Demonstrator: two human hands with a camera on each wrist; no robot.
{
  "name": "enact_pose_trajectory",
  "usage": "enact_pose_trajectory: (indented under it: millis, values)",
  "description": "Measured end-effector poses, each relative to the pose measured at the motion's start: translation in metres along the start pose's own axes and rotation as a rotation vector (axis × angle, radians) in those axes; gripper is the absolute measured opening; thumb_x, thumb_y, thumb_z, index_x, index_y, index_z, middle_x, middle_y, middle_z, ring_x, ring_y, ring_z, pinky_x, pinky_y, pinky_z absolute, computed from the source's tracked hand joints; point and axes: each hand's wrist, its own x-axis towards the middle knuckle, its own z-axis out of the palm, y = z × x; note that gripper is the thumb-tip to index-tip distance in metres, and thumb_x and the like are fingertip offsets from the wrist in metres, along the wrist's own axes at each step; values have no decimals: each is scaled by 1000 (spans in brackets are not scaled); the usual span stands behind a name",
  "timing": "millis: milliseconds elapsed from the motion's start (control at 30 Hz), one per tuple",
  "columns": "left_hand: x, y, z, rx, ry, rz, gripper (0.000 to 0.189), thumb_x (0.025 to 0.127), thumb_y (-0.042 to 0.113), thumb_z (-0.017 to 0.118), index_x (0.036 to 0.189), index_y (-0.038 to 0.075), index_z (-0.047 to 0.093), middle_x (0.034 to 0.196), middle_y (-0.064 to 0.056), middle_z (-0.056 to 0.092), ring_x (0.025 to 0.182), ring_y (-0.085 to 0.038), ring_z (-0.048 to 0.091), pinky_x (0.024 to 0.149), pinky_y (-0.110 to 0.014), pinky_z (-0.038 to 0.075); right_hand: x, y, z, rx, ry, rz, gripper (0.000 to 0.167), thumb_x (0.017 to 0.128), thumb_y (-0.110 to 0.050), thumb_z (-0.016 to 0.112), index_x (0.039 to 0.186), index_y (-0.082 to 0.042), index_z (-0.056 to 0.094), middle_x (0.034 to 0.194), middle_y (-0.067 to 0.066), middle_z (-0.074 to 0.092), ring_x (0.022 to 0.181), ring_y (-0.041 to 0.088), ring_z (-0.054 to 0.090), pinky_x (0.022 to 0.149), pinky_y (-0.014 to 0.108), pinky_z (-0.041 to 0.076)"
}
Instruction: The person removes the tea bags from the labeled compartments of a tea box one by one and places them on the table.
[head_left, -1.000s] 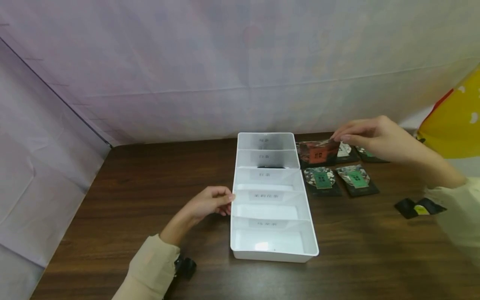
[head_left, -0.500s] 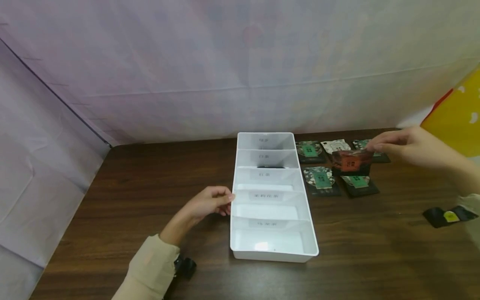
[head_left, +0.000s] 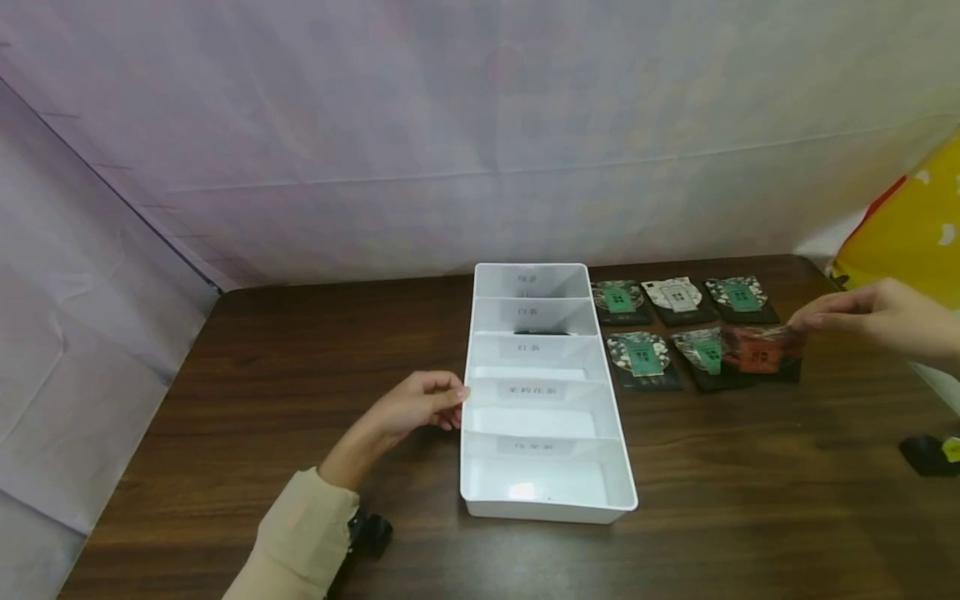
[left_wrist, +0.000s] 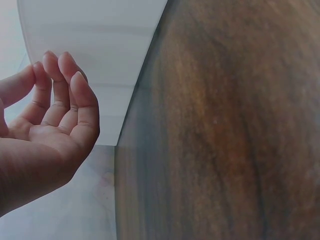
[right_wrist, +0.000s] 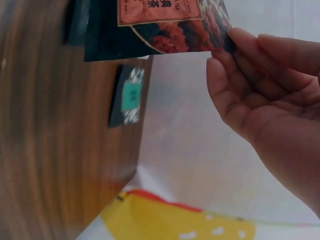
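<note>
With the thumb on its rim and fingers against the side, my left hand (head_left: 415, 406) grips the left edge of the white divided box (head_left: 549, 513). My right hand (head_left: 885, 318) pinches the upper corner of a red-labelled tea sachet (head_left: 759, 354), which hangs over the right part of a green-labelled sachet (head_left: 697, 346). Seen from the right wrist, the red sachet (right_wrist: 175, 35) is held between thumb and fingertips, with "TEA" on its label. Other sachets lie flat in two rows: green ones (head_left: 643, 358) and a white-labelled one (head_left: 678, 296).
Labelled dividers split the box into several compartments; a thin dark item (head_left: 542, 334) shows in one toward the back. All stands on a dark wooden table (head_left: 315, 333). A pale cloth (head_left: 360, 150) hangs behind, and a yellow cloth (head_left: 907, 229) hangs at the right.
The red sachet has moved right and toward me with my right hand, from beside the box's back end, uncovering the back-row sachets. My left hand stays on the box.
</note>
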Motion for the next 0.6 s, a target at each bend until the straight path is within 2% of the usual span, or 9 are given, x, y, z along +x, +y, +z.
enact_pose_trajectory:
  millis: [133,233,333,400,467,567,600]
  values:
    - [0,-1,-1,-3,-7,7,25,94,7,47,92,-18,44,68,-5,55,64,-14,55,63,-27,45,-1,17,1,1,-56,54,34,99,-20,41,110,5,62,110,26,58,77,-8,51,75,53,44]
    - [0,-1,-1,-4,-9,12,26,94,7,47,92,-19,44,68,-5,55,64,-14,55,62,-27,45,-1,26,1,-6,-74,83,34,98,-19,41,109,7,62,109,28,58,81,14,60,73,50,47]
    - [0,-1,-1,-5,-6,11,27,94,7,47,94,-20,43,68,-5,55,64,-14,55,62,-26,45,-1,36,1,-6,-85,102,35,98,-18,41,110,8,60,111,30,56,86,31,60,73,51,46]
    - [0,-1,-1,-7,-7,12,27,94,7,47,94,-20,43,68,-5,55,64,-14,55,62,-26,45,-1,44,1,4,-91,114,35,98,-18,41,111,9,60,112,31,55,85,25,61,74,52,45]
    - [0,-1,-1,-7,-9,15,27,94,7,47,93,-20,43,68,-5,55,64,-14,55,62,-27,45,-1,52,2,12,-93,123,34,98,-17,41,110,9,59,111,29,56,81,10,59,74,52,45]
    - [0,-1,0,-8,-11,14,27,94,7,47,93,-19,44,68,-4,55,64,-14,55,62,-27,45,-3,64,5,29,-77,125,32,97,-15,44,107,11,60,105,26,61,74,-9,50,74,51,45]
    - [0,-1,0,-7,-12,16,27,94,7,47,93,-19,44,68,-4,56,64,-14,55,62,-27,45,-3,68,5,33,-74,125,32,97,-16,45,107,11,60,103,25,61,73,-12,47,73,51,45]
